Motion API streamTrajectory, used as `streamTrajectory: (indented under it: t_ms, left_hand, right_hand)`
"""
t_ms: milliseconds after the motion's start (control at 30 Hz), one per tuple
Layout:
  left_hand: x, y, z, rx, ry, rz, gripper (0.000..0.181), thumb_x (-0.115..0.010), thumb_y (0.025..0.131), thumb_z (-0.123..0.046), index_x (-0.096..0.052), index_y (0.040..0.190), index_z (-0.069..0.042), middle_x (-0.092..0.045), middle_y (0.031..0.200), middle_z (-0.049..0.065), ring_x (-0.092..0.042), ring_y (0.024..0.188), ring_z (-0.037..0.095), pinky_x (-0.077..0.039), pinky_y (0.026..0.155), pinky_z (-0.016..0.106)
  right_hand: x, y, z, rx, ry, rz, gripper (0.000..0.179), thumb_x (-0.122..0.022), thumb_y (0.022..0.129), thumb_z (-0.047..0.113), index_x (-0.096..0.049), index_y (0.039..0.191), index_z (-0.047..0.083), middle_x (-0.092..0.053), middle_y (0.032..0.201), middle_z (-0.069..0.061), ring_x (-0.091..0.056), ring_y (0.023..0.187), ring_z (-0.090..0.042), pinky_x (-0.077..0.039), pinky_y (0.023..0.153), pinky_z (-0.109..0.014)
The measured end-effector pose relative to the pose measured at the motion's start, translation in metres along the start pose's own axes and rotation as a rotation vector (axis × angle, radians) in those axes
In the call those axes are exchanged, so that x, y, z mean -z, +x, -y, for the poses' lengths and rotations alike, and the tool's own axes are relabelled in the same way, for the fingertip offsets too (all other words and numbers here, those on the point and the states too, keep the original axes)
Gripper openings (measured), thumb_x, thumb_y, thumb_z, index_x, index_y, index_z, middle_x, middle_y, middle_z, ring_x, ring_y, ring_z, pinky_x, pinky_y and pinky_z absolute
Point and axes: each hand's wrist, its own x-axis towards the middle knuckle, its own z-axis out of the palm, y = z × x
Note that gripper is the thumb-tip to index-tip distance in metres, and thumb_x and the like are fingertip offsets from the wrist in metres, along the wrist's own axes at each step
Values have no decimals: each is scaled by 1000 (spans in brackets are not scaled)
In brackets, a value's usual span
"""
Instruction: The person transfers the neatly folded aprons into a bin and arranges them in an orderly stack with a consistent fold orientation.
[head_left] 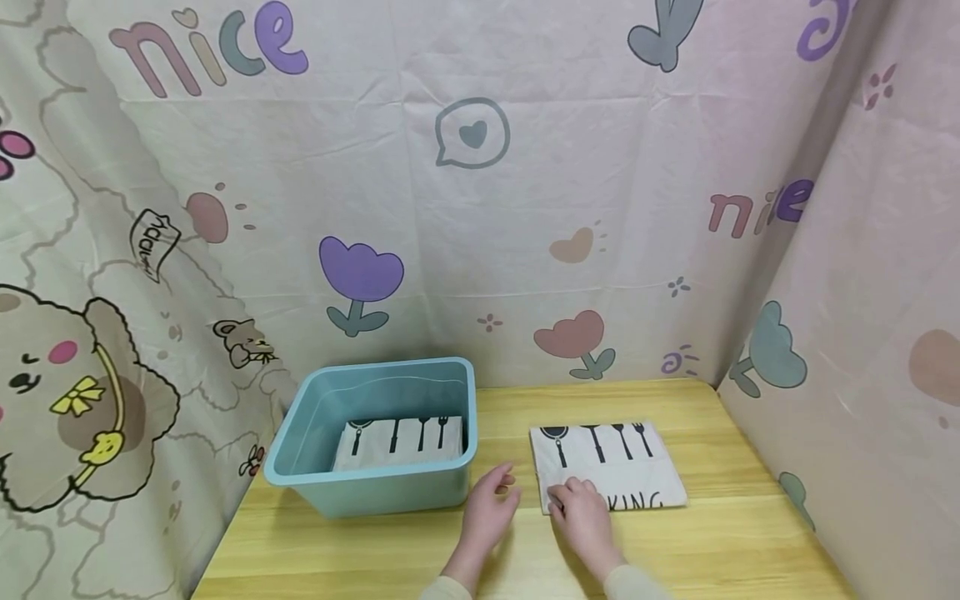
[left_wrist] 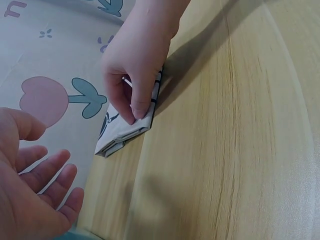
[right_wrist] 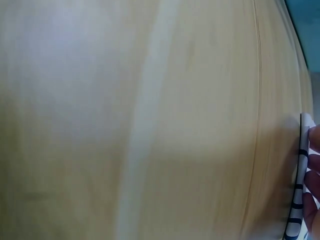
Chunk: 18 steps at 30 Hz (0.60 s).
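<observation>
A folded white cloth [head_left: 592, 467] printed with black utensils and lettering lies flat on the table. My right hand [head_left: 583, 515] is at its near left corner, thumb and bent fingertips down on the top. From the left wrist view, the thumb and index tips come close together on the cloth [left_wrist: 122, 131]; I cannot tell whether they pinch a layer. The right wrist view catches only a few fingers beside the cloth's edge [right_wrist: 299, 195]. Between the bin and the cloth, my left hand [head_left: 489, 504] hovers with loosely bent fingers, holding nothing.
A light blue plastic bin [head_left: 375, 492] stands on the left of the wooden table [head_left: 720, 550]. Inside it lies another folded cloth [head_left: 405, 446] with a similar utensil print. Printed curtains [head_left: 480, 217] hang behind the table and along both sides.
</observation>
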Motion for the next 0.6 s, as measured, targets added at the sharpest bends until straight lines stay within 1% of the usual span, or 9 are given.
streamTrajectory:
  t_ms: [133, 333, 467, 600]
  left_hand:
    - [1, 1, 3, 38, -13, -7, 42, -68, 90, -8, -60, 131, 0, -68, 110, 9, -62, 97, 25, -51, 87, 44]
    - [1, 3, 5, 47, -32, -19, 43, -66, 90, -7, -59, 132, 2, -67, 112, 13, -62, 97, 26, -51, 87, 45]
    - [1, 5, 8, 68, -57, -30, 44, -66, 91, -7, -58, 133, 2, -66, 114, 15, -61, 98, 25, -51, 87, 44]
    - [1, 7, 10, 99, -76, -41, 45, -66, 91, -7, -57, 134, 2, -66, 115, 14, -61, 98, 25, -51, 86, 44]
  right_hand:
    - [-4, -3, 10, 31, 10, -19, 22, -83, 73, 18, -76, 93, 14, -55, 80, 6, -45, 71, -14, -40, 59, -29]
    - [-8, -7, 22, 66, 12, -47, 24, -85, 70, 18, -76, 92, 15, -53, 79, 7, -43, 69, -13, -38, 57, -27]
    - [-8, -7, 28, 72, 31, -25, 24, -85, 70, 17, -76, 93, 15, -53, 79, 7, -43, 69, -13, -37, 57, -27]
    - [-3, -6, 32, 64, 67, 35, 23, -82, 74, 17, -75, 95, 15, -55, 80, 7, -45, 70, -13, -40, 57, -27]
